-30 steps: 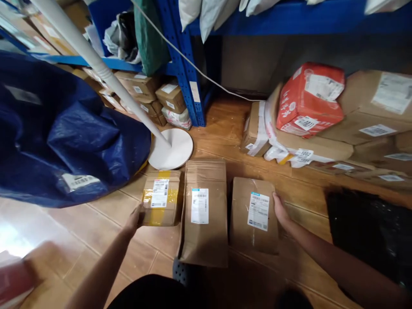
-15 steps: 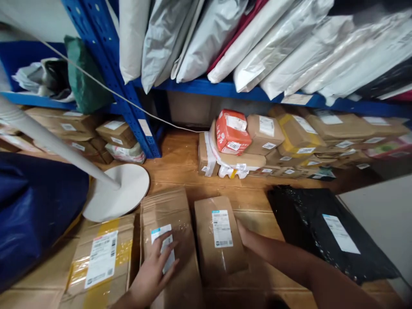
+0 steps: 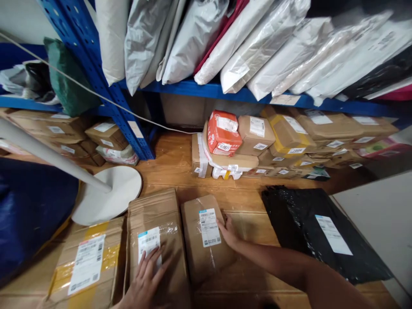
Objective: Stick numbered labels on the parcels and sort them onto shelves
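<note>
Three cardboard boxes lie side by side before me. My left hand (image 3: 146,274) rests with spread fingers on the tall middle box (image 3: 174,257), partly covering its white label (image 3: 149,244). My right hand (image 3: 229,234) touches the right edge of the smaller box (image 3: 196,253), close to its shipping label (image 3: 210,227). Its visible fingers are apart; some of the hand is hidden at the box's side. To the left sits a box with yellow tape (image 3: 107,266), bearing a large label (image 3: 86,264). No hand touches it.
A black plastic parcel (image 3: 302,223) lies to the right by a white panel (image 3: 380,206). Stacked boxes, including a red-orange one (image 3: 223,133), stand under the blue shelf (image 3: 209,92) of upright mailers. A white pole base (image 3: 122,189) and blue bag (image 3: 35,210) are at left.
The view has shifted a little, moving everything leftward. My right hand's fingers have come up into view at the smaller box's edge, and that box has turned slightly. My left hand stays on the middle box.
</note>
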A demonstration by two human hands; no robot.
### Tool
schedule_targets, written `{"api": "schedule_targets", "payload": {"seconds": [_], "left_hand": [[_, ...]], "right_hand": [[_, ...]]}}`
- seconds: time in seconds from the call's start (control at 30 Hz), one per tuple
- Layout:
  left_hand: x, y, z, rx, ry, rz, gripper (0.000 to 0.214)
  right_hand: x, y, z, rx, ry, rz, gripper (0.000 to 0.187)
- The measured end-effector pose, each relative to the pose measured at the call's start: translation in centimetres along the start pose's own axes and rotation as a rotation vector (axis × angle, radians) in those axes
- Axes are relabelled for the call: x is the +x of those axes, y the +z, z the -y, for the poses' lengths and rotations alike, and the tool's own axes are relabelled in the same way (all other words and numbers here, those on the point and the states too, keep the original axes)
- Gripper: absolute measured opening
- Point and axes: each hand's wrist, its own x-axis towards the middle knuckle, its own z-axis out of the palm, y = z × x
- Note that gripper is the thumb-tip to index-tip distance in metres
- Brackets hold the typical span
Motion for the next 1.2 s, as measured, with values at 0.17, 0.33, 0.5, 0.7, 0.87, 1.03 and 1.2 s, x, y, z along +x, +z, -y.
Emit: {"api": "schedule_targets", "payload": {"seconds": [0.17, 0.33, 0.5, 0.7, 0.87, 1.03, 1.2], "left_hand": [[-5.5, 0.2, 0.7, 0.082, 0.124, 0.084, 0.098], [-9.5, 2.9, 0.3, 0.209, 0.061, -0.015, 0.083], [-8.5, 3.2, 0.6, 0.173, -0.017, 0.002, 0.095], [-1.4, 0.9, 5.8, -0.078, -0.076, 0.098, 0.101], [8.4, -1.1, 14.5, -0.109, 0.023, 0.252, 0.105], [18.9, -2.0, 19.2, -0.141, 0.033, 0.256, 0.094], [28.9, -0.2, 20.6, -0.132, -0.014, 0.218, 0.090]], "right_hand": [[-5.3, -2.1, -3.3, -0.521, -0.475, 0.256, 0.119], [-5.3, -1.8, -1.7, -0.782, -0.893, 0.443, 0.117], [-4.3, -0.7, -1.4, -0.797, -0.958, 0.374, 0.111], [-4.1, -0.3, -2.7, -0.799, -0.912, 0.397, 0.120], [-3.8, 0.2, -2.5, -0.783, -0.908, 0.420, 0.114], [-3.0, 0.1, -2.1, -0.728, -0.867, 0.479, 0.110], [-2.0, -0.1, -2.2, -0.690, -0.830, 0.550, 0.113]]}}
